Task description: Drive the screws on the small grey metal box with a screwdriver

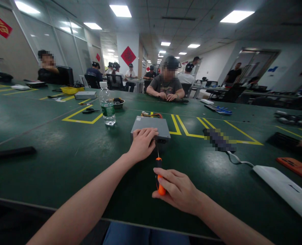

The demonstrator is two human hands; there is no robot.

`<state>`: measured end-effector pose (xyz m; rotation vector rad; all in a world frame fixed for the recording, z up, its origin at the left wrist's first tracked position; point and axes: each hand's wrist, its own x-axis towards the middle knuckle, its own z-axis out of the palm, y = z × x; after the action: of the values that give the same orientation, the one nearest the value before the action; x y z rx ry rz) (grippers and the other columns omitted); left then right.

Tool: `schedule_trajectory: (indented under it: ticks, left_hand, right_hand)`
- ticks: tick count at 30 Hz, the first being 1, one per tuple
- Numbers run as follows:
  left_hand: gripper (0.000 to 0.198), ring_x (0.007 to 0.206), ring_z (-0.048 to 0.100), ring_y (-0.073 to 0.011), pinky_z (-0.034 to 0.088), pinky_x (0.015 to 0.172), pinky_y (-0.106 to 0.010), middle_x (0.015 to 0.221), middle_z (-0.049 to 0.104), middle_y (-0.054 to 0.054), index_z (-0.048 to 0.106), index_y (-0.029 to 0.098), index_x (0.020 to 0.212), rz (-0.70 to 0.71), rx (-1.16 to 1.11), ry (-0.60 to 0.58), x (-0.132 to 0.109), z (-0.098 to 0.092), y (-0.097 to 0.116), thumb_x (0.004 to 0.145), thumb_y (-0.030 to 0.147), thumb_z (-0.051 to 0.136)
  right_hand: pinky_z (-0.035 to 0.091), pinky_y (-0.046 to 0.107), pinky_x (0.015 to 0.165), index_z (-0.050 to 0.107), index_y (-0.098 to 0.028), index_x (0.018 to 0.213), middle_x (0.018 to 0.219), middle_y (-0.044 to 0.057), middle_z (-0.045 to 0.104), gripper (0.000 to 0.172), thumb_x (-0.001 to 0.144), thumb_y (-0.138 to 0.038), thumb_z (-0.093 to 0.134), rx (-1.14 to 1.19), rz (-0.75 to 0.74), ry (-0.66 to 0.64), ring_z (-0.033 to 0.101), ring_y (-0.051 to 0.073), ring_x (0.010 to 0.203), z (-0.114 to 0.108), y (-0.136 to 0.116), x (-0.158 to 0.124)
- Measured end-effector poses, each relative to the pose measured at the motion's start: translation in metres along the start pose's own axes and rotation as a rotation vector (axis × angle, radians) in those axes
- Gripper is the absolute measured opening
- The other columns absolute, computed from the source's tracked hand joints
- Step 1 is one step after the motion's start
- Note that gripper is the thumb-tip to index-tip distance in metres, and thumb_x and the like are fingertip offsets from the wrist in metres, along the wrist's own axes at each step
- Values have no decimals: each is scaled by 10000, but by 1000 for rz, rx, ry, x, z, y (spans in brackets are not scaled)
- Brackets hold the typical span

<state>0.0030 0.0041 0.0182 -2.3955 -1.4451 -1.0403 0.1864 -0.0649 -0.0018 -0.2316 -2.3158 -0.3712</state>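
Note:
A flat grey metal box (151,126) lies on the green table (64,160) in front of me, with coloured wires at its far side. My left hand (142,143) rests on the box's near left corner, fingers curled over its edge. My right hand (177,190) is wrapped round the orange-and-black handle of a screwdriver (159,172). The thin shaft points away from me, with its tip at the near face of the box.
A water bottle (107,104) stands left of the box, scissors (89,110) and a small bowl (118,102) beyond it. A white power strip (283,189) and orange phone (296,167) lie right. A person sits across the table; others work behind.

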Motion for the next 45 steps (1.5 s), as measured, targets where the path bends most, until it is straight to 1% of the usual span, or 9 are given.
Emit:
schedule_trajectory:
  ticks: [4,11,15,19,25,30,35,41,45]
  left_hand:
    - [275,1161,476,-191,274,942,-388,1260,567,-1,527,245,1070,-10,3,-8,0,0,0,818,157,461]
    - [273,1165,473,-194,275,947,-389,1266,564,-6,530,243,1072,-16,4,-21,0,-1,1,820,159,465]
    - [275,1170,468,-188,275,939,-387,1270,559,4,526,245,1072,-10,2,-16,0,-2,1,819,157,465]
    - [271,1169,470,-191,272,935,-392,1264,564,-4,523,240,1068,-6,-2,-14,0,-2,1,817,158,463]
    - [273,1166,474,-187,275,927,-389,1252,572,-2,521,241,1062,4,-10,2,0,-2,1,811,150,461]
    - [267,1160,479,-188,278,930,-389,1255,569,-1,528,241,1062,-8,-8,-4,0,-2,2,818,155,461]
    - [277,1168,470,-190,280,932,-390,1258,568,-2,529,243,1071,-13,-6,-16,0,-2,1,816,156,462]
    - [281,1165,472,-187,283,935,-389,1255,569,1,532,244,1074,-4,-10,-6,0,-1,1,817,155,462]
    - [283,1168,469,-192,283,944,-390,1261,563,-4,537,247,1075,-22,-4,-18,0,-2,1,816,161,463]
  right_hand:
    - [539,308,755,477,-92,1123,1045,193,628,264,921,-249,409,-20,-5,-82,610,200,1007,-6,-2,8]
    - [525,249,634,535,-127,923,987,171,658,137,883,-258,535,-54,-28,-19,647,136,751,-2,-1,5]
    - [542,257,694,495,-118,949,982,180,654,219,884,-324,527,1,16,-8,646,168,864,-1,-1,5]
    - [542,300,735,500,-82,1092,1030,195,632,283,920,-286,405,4,23,-87,623,203,959,-6,-2,10]
    - [528,285,697,546,-107,953,1006,180,654,185,880,-277,534,-49,-31,-42,646,157,791,-2,-1,6]
    - [533,296,732,498,-108,978,1017,193,649,281,895,-376,497,-7,7,-29,638,182,900,-1,1,3]
    - [514,313,790,500,-98,1131,1082,185,622,279,916,-254,418,-23,-10,-99,596,195,1022,-7,0,9]
    - [516,276,728,523,-110,967,1007,197,642,194,869,-274,555,-56,-24,-20,628,180,934,-3,1,5]
    - [531,293,744,468,-108,1019,1026,209,632,270,874,-324,539,21,7,-24,627,194,955,-2,1,4]
